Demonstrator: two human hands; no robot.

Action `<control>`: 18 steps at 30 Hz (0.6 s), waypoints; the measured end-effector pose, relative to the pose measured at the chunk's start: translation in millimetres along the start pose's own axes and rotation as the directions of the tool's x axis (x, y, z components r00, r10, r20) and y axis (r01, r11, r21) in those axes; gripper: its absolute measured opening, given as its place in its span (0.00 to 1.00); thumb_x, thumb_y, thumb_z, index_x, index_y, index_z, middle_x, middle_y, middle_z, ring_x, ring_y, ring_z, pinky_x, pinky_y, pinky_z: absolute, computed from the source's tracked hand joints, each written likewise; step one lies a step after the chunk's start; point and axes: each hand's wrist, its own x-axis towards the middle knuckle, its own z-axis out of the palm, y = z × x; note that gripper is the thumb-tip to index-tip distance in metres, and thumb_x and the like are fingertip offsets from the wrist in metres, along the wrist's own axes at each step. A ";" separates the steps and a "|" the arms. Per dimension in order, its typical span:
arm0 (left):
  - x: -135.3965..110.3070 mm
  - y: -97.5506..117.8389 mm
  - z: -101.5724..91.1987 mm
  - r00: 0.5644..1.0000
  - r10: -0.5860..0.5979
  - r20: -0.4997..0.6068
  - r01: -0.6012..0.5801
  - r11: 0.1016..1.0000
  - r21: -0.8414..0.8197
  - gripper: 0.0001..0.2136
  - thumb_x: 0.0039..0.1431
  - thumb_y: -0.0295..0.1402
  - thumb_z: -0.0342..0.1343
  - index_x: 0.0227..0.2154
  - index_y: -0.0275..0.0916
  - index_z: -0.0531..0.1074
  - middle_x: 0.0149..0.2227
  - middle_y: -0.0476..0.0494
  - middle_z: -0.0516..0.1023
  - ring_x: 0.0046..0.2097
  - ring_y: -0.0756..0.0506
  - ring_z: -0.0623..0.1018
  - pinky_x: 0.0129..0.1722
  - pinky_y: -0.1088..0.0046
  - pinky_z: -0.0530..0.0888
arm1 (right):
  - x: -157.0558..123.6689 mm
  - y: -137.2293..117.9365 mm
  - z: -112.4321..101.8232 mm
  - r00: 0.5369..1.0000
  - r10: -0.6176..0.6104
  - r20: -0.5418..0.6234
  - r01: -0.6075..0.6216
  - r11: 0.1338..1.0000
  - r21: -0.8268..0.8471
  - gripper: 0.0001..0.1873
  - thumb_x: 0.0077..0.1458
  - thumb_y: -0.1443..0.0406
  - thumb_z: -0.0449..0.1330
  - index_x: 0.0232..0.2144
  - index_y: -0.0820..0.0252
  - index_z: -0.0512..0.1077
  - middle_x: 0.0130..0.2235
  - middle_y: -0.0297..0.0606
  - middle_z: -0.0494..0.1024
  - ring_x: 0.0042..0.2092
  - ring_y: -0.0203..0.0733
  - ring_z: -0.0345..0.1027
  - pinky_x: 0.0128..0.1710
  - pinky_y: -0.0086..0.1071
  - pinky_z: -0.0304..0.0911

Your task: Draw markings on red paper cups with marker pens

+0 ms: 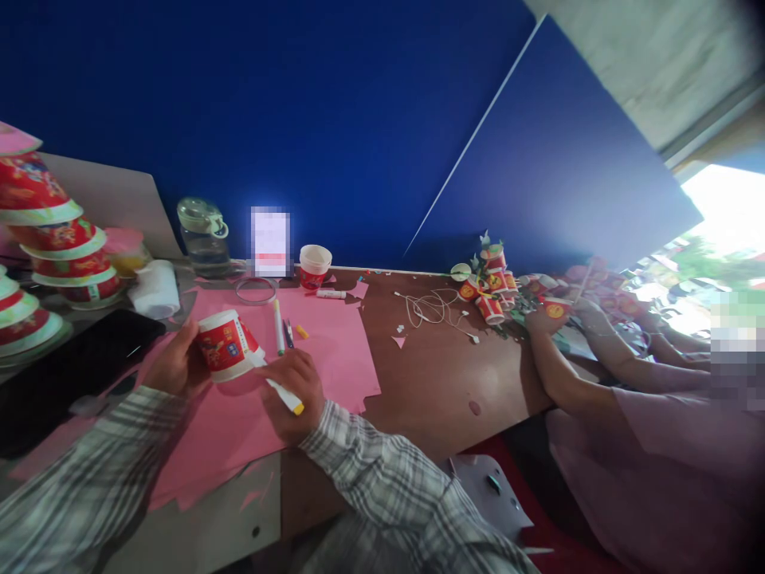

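Head view — my left hand [179, 359] is clamping a red-and-white cup [222, 344] by its side, over the pink paper [340, 375]. My right hand [299, 391] is closing round a white marker with a yellow end [285, 396], just beside the cup; can't tell if the tip is touching. On the paper, a green-ended marker [279, 328] is lying just left of a yellow cap [302, 332]. Behind, another cup [313, 275] is standing near a lying white marker [331, 294]. A clear bottle [205, 243] is standing to their left, a cup stack [67, 253] is rising at far left, and a white cable [425, 312] is lying on the brown surface [412, 399]. Right side — a co-worker's hand [546, 322] is holding a small red cup [558, 306].
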 end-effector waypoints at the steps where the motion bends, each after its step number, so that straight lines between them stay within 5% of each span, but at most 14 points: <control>1: 0.3 0.3 -0.5 1.000 -0.006 -0.004 0.006 1.000 0.017 0.25 0.46 0.48 0.47 0.40 0.32 0.67 0.33 0.37 0.74 0.38 0.43 0.74 0.36 0.65 0.71 | 0.4 1.3 -0.3 1.000 0.009 -0.013 -0.009 1.000 -0.004 0.13 0.52 0.69 0.55 0.42 0.60 0.69 0.38 0.37 0.77 0.41 0.36 0.71 0.55 0.34 0.61; 18: -3.5 2.5 2.3 0.998 -0.017 -0.061 0.018 1.000 0.009 0.27 0.41 0.51 0.49 0.41 0.35 0.68 0.40 0.37 0.72 0.38 0.41 0.74 0.36 0.60 0.70 | -2.2 2.2 4.8 1.000 0.029 -0.007 -0.029 0.999 -0.024 0.13 0.51 0.68 0.56 0.41 0.58 0.69 0.38 0.34 0.78 0.39 0.34 0.71 0.55 0.35 0.61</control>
